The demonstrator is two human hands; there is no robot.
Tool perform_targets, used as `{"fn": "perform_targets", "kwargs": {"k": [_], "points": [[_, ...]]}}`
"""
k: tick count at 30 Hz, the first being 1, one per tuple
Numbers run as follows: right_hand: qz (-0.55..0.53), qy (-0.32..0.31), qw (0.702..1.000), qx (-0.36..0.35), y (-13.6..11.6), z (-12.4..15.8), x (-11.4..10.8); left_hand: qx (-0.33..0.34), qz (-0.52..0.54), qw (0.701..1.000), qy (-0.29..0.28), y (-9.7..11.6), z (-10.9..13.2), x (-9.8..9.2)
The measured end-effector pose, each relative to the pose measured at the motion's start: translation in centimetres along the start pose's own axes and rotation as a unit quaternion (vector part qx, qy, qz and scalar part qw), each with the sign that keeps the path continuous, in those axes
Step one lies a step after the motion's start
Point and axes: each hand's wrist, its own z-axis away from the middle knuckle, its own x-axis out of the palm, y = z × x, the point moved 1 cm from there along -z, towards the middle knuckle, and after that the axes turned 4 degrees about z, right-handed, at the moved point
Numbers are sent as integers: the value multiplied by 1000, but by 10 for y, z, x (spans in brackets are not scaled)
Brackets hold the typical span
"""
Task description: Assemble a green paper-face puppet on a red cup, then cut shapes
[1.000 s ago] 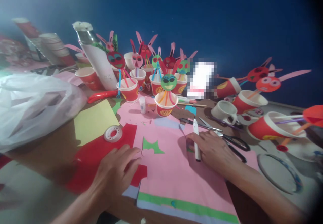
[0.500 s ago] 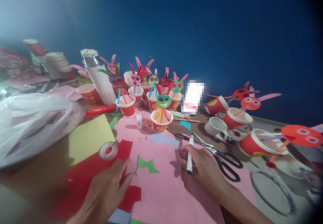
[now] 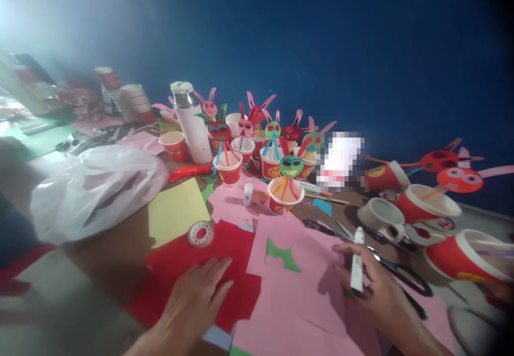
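Note:
My left hand lies on a sheet of red paper, palm down, with its fingers stretched out and nothing held. A white marker is gripped in my right hand, its black end pointing down toward me. That hand hovers over or rests on the right part of the pink paper; I cannot tell which. On the pink paper between both hands lies a jagged green paper scrap. Just beyond my left hand sits a white tape roll. Scissors with black handles lie partly hidden behind my right hand.
Red paper cups with rabbit-faced figures, such as the green one, stand at the back. A white flask, a plastic bag and yellow paper are leftward. A mug and a tilted cup stand right.
The view has turned left, so everything sits further right in the picture. My right hand still holds the marker. More red paper now shows around my left hand.

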Motion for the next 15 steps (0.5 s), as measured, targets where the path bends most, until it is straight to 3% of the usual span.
{"fn": "perform_targets", "kwargs": {"k": [5, 10, 15], "points": [[-36, 13, 997, 71, 16, 5, -15, 14, -4, 1000, -7, -15, 6, -1], [-48, 12, 995, 85, 26, 1, -28, -46, -19, 991, -126, -15, 8, -8], [-25, -7, 994, 106, 33, 0, -39, -106, -1, 965, -238, 5, -5, -23]]}}
